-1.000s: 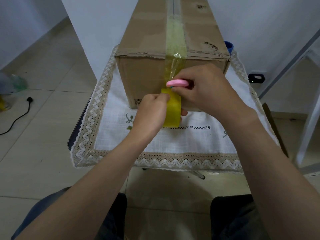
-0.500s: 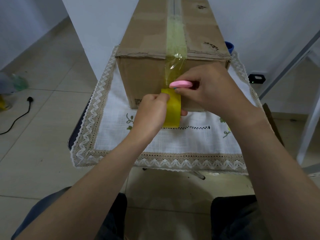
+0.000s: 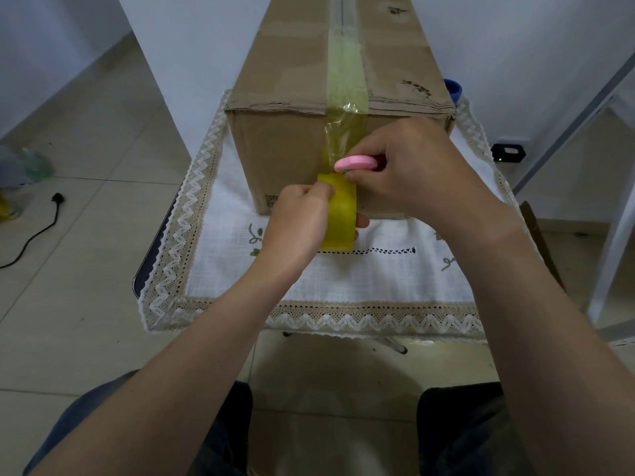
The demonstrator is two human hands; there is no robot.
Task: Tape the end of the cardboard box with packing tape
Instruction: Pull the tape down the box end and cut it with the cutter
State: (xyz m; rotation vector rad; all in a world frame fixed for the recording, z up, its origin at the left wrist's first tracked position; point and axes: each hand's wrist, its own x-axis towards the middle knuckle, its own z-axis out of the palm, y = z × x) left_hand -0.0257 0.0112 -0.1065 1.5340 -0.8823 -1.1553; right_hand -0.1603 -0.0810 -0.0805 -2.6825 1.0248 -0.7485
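A brown cardboard box [image 3: 288,156] stands on a small table, its near end facing me. A yellowish strip of tape [image 3: 345,80] runs along the top seam and hangs loosely down the near face. My left hand [image 3: 295,225] grips the yellow tape roll [image 3: 338,216] just below the hanging strip, in front of the box. My right hand [image 3: 415,170] holds a pink-handled cutting tool [image 3: 355,163] against the tape just above the roll; its blade is hidden.
A white lace-edged cloth [image 3: 343,280] covers the table. A blue object [image 3: 453,89] peeks out behind the box's right corner. A black cord and plug [image 3: 56,199] lie on the tiled floor at left. White furniture legs [image 3: 615,235] stand at right.
My right hand with the pink tool has shifted slightly right and down along the tape. The left hand and roll stay in place.
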